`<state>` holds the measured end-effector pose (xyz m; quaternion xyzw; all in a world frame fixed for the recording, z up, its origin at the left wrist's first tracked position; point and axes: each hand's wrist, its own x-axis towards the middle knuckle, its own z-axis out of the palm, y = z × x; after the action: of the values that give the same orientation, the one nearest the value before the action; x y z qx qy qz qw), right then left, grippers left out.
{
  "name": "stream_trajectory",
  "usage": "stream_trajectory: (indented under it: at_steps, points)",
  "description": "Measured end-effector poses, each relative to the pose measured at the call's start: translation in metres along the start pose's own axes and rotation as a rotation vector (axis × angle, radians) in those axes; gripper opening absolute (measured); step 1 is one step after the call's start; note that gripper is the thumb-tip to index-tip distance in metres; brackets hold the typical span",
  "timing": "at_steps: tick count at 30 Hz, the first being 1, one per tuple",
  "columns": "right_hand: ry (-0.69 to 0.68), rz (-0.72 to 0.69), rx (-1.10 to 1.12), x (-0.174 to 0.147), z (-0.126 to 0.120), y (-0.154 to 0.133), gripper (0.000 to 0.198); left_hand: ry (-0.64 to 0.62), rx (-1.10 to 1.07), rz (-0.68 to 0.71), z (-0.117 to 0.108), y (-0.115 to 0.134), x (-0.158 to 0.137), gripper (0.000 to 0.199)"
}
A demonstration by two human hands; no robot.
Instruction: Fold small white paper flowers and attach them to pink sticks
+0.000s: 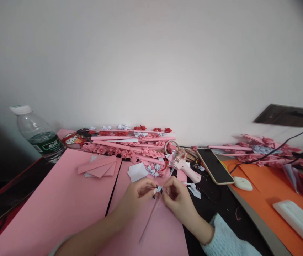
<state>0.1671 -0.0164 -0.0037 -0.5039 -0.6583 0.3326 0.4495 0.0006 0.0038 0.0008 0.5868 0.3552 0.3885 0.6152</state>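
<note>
Between my fingertips, over the pink paper sheets (87,199), is a small pale-blue folded paper flower (159,189). My left hand (138,193) pinches it from the left, and my right hand (176,195) pinches its other side with thumb and forefinger. A thin pinkish stick (148,222) slants down toward me from just below the flower; whether it is joined to it I cannot tell. Just beyond my hands lie white paper squares (137,172) and a pale pink glue gun (187,169).
Pink paper stems with red, pink and pale-blue flowers (130,142) line the wall. A water bottle (42,133) stands at left, near folded pink papers (100,167). To the right lie a phone (215,167), a white earbud case (243,183), orange paper (263,192) and a white power strip (299,220).
</note>
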Motion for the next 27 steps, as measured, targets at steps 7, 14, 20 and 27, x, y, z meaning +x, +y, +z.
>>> stream_trajectory:
  at_steps: [7,14,20,27]
  points:
    - [0.006,0.006,0.017,0.0000,0.0003,0.0000,0.012,-0.003,0.021,0.005,-0.0007,0.0009,-0.0004,0.007]
    - [0.000,0.008,0.018,0.0004,-0.0004,-0.0002,0.011,-0.005,0.029,-0.003,-0.0002,0.0014,-0.0007,0.009]
    - [0.000,0.004,0.008,0.0010,0.0000,0.0006,0.012,0.007,0.051,-0.011,-0.0002,0.0038,-0.0001,0.010]
    - [0.002,0.015,-0.001,-0.0005,-0.0009,0.0008,0.010,-0.019,0.026,0.001,-0.0004,0.0021,0.0001,0.012]
